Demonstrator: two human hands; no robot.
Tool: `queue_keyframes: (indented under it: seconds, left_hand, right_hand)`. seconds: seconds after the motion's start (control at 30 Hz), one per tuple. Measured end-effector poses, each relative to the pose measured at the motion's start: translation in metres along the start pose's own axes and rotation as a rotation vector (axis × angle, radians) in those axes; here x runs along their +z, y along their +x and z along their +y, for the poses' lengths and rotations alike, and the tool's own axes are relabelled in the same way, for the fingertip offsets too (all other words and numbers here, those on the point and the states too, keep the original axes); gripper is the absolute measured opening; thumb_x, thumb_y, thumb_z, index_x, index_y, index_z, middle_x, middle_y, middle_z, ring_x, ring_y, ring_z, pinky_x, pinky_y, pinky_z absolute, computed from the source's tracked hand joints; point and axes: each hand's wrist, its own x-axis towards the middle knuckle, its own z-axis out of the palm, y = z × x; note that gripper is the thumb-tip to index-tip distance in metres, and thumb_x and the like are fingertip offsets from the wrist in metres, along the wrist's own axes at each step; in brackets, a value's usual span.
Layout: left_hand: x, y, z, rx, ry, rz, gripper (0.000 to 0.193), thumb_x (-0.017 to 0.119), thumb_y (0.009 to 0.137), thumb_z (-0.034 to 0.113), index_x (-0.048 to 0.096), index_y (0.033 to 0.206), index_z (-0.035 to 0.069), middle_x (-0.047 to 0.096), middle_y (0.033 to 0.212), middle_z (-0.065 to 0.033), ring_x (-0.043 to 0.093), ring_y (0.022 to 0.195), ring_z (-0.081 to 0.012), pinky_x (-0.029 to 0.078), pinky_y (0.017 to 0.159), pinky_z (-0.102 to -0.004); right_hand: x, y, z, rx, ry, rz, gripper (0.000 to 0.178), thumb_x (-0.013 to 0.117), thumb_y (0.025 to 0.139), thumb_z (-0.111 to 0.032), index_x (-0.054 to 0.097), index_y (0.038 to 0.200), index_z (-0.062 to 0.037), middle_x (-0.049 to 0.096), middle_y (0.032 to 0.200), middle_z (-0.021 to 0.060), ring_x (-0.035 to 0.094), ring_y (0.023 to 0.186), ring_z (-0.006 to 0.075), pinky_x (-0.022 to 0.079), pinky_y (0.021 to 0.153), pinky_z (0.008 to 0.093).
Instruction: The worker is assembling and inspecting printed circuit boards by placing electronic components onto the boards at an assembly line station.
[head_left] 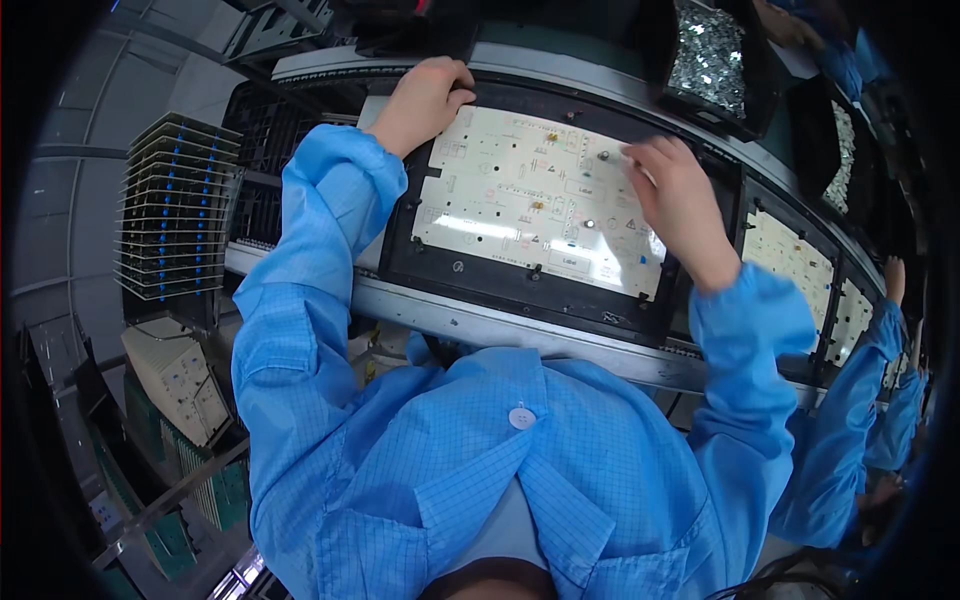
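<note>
A pale circuit board (465,215) with printed markings lies in a black carrier frame (520,290) in front of me. Small parts stand on it, among them a yellow component (538,206) and a silver round one (589,224). At the board's far left corner, my left hand (425,100) rests with bent fingers and thumb close together; whatever is between them is hidden. My right hand (680,200) hovers over the board's right side, fingers half curled and apart, tips slightly blurred. Nothing shows in its grasp.
Metal conveyor rails (450,310) run along both sides of the frame. More boards in carriers (790,260) sit to the right, beside a co-worker's blue sleeve (840,430). A black bin of shiny small parts (710,60) stands beyond. Stacked boards (175,215) are at left.
</note>
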Motion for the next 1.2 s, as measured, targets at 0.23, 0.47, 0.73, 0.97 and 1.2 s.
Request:
queue_keyframes:
  seconds: [0.23,0.47,0.73,0.97,1.2]
  left_hand:
    - [0.002,-0.012,-0.008,0.112,-0.191,0.002,0.012,0.065,0.084,-0.003,0.064,0.095,0.000,0.064,0.092,-0.0122,0.064,0.088,-0.0304,0.053,0.078,-0.0347]
    - [-0.003,-0.018,-0.007,0.112,-0.176,-0.033,0.013,0.064,0.087,-0.001,0.066,0.100,0.002,0.068,0.104,-0.0094,0.065,0.098,-0.0282,0.053,0.084,-0.0332]
    - [-0.027,-0.044,-0.005,0.013,-0.227,0.319,0.022,0.058,0.095,0.005,0.070,0.114,0.006,0.066,0.125,-0.0102,0.061,0.117,-0.0293,0.049,0.098,-0.0353]
    - [-0.022,-0.079,-0.044,-0.239,-0.318,0.480,0.023,0.057,0.098,0.009,0.069,0.118,0.006,0.067,0.123,-0.0088,0.064,0.112,-0.0221,0.051,0.092,-0.0310]
    - [-0.018,-0.084,-0.062,-0.301,-0.360,0.501,0.022,0.059,0.099,0.012,0.069,0.118,0.007,0.069,0.115,-0.0063,0.064,0.096,-0.0137,0.051,0.077,-0.0251]
  right_hand:
    - [0.052,0.056,0.027,-0.059,0.040,0.033,0.024,0.069,0.085,-0.011,0.070,0.106,-0.0005,0.065,0.098,0.0161,0.062,0.097,0.0357,0.051,0.084,0.0410]
    - [0.051,0.068,0.017,0.150,0.116,-0.076,0.017,0.072,0.082,-0.016,0.074,0.089,0.0002,0.069,0.076,0.0158,0.066,0.072,0.0350,0.053,0.069,0.0410]
    - [0.055,0.068,0.017,0.431,0.253,-0.129,0.026,0.072,0.087,-0.024,0.075,0.084,0.0010,0.069,0.065,0.0104,0.062,0.056,0.0138,0.048,0.056,0.0310]
    - [-0.013,0.076,0.071,0.330,-0.274,0.334,0.033,0.067,0.094,-0.033,0.072,0.099,-0.0016,0.069,0.071,0.0097,0.066,0.065,0.0174,0.050,0.061,0.0358]
    - [-0.020,0.105,0.115,0.624,0.052,-0.009,0.032,0.076,0.087,-0.028,0.071,0.104,-0.0021,0.073,0.092,0.0108,0.068,0.084,0.0195,0.054,0.068,0.0332]
